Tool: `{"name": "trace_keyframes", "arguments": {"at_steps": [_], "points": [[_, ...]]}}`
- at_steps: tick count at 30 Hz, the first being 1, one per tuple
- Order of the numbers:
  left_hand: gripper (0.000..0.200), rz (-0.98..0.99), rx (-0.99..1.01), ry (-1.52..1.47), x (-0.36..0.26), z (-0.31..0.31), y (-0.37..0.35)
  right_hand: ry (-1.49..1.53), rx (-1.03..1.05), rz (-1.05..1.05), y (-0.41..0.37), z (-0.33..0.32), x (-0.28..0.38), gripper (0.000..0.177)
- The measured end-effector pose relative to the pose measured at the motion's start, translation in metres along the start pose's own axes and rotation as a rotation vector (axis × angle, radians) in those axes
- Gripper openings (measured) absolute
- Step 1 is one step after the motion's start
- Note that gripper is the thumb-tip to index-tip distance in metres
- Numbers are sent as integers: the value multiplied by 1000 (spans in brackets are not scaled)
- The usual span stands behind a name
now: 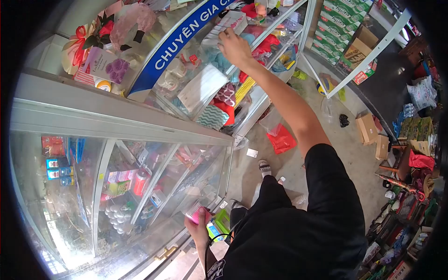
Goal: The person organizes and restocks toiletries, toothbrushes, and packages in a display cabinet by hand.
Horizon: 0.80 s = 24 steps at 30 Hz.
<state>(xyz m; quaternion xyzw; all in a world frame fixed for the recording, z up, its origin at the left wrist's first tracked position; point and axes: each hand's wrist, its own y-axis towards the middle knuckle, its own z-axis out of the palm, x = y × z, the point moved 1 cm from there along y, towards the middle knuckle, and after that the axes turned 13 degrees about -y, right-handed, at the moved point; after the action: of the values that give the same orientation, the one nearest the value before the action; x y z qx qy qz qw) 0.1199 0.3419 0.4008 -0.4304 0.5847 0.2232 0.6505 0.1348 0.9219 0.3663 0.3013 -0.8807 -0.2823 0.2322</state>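
Pinched in my left hand (198, 227), at the lower middle, is a clear packet with bright pink contents (198, 213). My right hand (234, 48) is stretched to the top of the view, inside the glass display case. Its fingers are curled down at a clear plastic package beside a white box (233, 22); what they hold is too small to make out. Below that hand lie a pale flat packet (203, 87), a patterned maroon pouch (226, 94) and a green zigzag pouch (213, 117).
A blue lettered strip (179, 44) edges the case. A second glass cabinet (105, 186) with goods stands at left. On the floor are a red bag (281, 139), a white card (252, 152) and cardboard boxes (367, 129). Green cartons (333, 30) are stacked at upper right.
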Motion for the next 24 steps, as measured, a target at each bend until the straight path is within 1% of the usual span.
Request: {"name": "trace_keyframes", "arguments": {"at_steps": [3, 6, 9, 12, 15, 16, 17, 20, 22, 23, 24], "points": [[33, 32, -20, 100, -5, 13, 0, 144, -71, 70, 1, -3, -9, 27], [33, 36, 20, 63, 12, 9, 9, 283, -167, 87, 9, -6, -18, 22], [32, 21, 63, 11, 7, 17, 8, 398, -288, 39, 15, -12, -24, 25], [31, 76, 73, 52, 10, 18, 10, 475, -423, 139, 22, -15, -26, 22], [30, 54, 107, 38, 11, 20, 13, 502, -501, 296, 22, -21, -32, 18], [31, 72, 102, 37, 12, 21, 13, 569, -485, 324, 20, -25, -34, 16], [31, 86, 98, 39, 14, 22, 14, 631, -513, 345, 17, -29, -37, 16], [31, 86, 96, 19, 14, 29, 16, 825, -571, 416, 2, -57, -37, 16], [30, 90, 104, 41, 2, 42, 16, 878, -524, 378, -23, -84, -34, 15], [27, 59, 156, -32, -2, 50, 18, 906, -500, 356, -37, -102, -29, 15], [26, 27, 203, -105, -5, 56, 21, 827, -484, 362, -54, -132, -15, 13]]}}
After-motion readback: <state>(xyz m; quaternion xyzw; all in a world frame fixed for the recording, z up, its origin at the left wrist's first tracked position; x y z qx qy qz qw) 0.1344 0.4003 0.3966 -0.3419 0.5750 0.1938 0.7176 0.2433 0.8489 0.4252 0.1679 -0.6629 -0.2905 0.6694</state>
